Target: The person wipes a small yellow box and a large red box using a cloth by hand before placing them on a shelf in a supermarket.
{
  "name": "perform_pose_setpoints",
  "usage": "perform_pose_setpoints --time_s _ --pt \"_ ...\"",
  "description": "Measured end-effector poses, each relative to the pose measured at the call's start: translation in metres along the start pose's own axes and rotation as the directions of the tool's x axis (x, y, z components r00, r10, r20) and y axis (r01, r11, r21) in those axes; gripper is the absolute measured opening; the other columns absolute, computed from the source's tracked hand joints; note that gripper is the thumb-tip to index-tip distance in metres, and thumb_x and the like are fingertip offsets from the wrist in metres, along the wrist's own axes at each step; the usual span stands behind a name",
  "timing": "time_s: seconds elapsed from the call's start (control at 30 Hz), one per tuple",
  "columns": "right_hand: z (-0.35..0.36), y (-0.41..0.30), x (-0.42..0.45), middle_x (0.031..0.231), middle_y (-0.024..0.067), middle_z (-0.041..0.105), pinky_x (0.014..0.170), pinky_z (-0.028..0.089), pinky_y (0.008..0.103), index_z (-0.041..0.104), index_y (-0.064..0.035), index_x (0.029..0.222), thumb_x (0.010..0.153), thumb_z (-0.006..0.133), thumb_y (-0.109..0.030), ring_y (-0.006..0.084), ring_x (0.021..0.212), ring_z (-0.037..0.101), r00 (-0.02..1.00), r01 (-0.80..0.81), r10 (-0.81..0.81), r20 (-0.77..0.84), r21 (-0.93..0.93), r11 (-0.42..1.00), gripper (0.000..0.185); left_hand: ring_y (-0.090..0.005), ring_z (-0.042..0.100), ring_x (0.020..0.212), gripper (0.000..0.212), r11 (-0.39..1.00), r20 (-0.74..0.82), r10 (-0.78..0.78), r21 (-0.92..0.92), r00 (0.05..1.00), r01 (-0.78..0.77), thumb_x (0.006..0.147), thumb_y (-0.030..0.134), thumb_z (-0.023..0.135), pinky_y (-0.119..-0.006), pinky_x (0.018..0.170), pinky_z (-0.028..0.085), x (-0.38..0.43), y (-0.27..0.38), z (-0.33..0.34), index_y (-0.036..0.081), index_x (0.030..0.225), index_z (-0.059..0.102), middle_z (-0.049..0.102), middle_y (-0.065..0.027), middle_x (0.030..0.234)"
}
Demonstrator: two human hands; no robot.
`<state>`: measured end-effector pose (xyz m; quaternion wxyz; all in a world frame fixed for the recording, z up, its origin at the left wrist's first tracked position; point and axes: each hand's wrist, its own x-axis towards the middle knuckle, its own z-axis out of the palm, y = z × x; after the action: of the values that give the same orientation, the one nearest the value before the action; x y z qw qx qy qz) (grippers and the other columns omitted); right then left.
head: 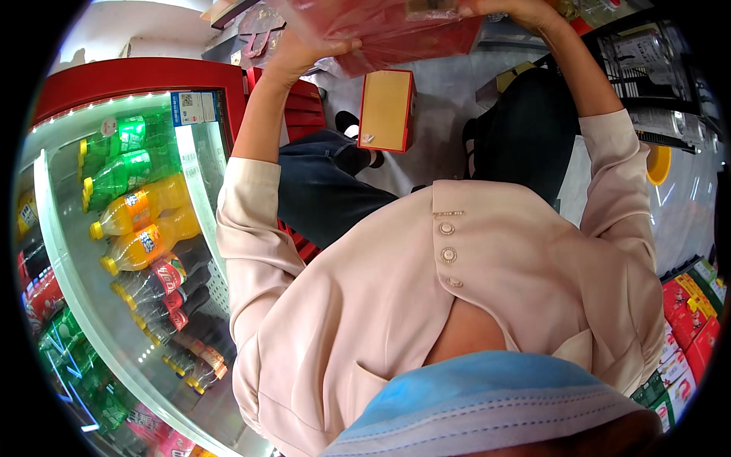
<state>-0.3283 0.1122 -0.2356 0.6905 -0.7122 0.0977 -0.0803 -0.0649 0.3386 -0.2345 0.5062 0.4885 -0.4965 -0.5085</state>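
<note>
A large red package (422,43) covered in loose clear plastic film is held up in front of me, partly cut off by the top edge of the view. At its left, my left hand (311,51) grips it, thumb lying over the plastic. My right hand (522,11) has its fingers on the package's right side; some of that hand is cut off. Beneath the package, a red cardboard box (387,108) with a tan face rests on the grey floor between my feet.
To my left stands a lit red drinks cooler (143,74) holding several soda bottles (134,248). Red slatted plastic (305,111) is by my left leg. At right are a black rack (645,85), a yellow container (658,164) and stacked cartons (685,308).
</note>
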Motion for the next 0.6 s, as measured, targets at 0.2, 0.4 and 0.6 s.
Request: perform_pose_setpoints --time_s 0.2,0.4,0.6 --pt "0.011 0.008 -0.003 0.112 0.0102 0.062 0.078 0.054 0.0308 0.038 -0.0027 0.138 0.070 0.078 -0.006 0.0177 0.095 0.064 0.970 0.144 -0.197 -0.144 -0.315 0.938 0.078 -0.0213 0.061 0.100 0.054 0.888 -0.051 -0.008 0.458 0.999 0.030 0.074 0.026 0.079 -0.034 0.090 0.047 0.018 -0.052 -0.019 0.000 0.117 0.060 0.066 -0.0099 0.109" --pt "-0.022 0.064 -0.016 0.143 0.0181 0.035 0.110 0.032 0.0388 0.015 -0.0004 0.148 0.055 0.087 -0.023 0.0288 0.133 0.035 0.910 0.034 -0.344 -0.231 -0.786 0.617 0.119 -0.0237 0.062 0.096 0.052 0.841 -0.083 0.020 0.540 0.996 0.028 0.068 0.023 0.082 -0.035 0.087 0.049 0.054 -0.106 -0.012 0.001 0.110 0.062 0.067 -0.0122 0.106" --pt "-0.007 0.098 -0.028 0.146 0.0176 0.030 0.114 0.023 0.0384 0.012 -0.0001 0.148 0.053 0.086 -0.024 0.0287 0.137 0.028 0.917 0.019 -0.164 -0.363 -0.373 0.928 0.123 -0.0291 0.062 0.102 0.046 0.843 -0.122 0.049 0.537 0.991 0.025 0.070 0.023 0.080 -0.035 0.090 0.049 0.065 -0.139 0.004 0.003 0.108 0.064 0.066 -0.0153 0.112"
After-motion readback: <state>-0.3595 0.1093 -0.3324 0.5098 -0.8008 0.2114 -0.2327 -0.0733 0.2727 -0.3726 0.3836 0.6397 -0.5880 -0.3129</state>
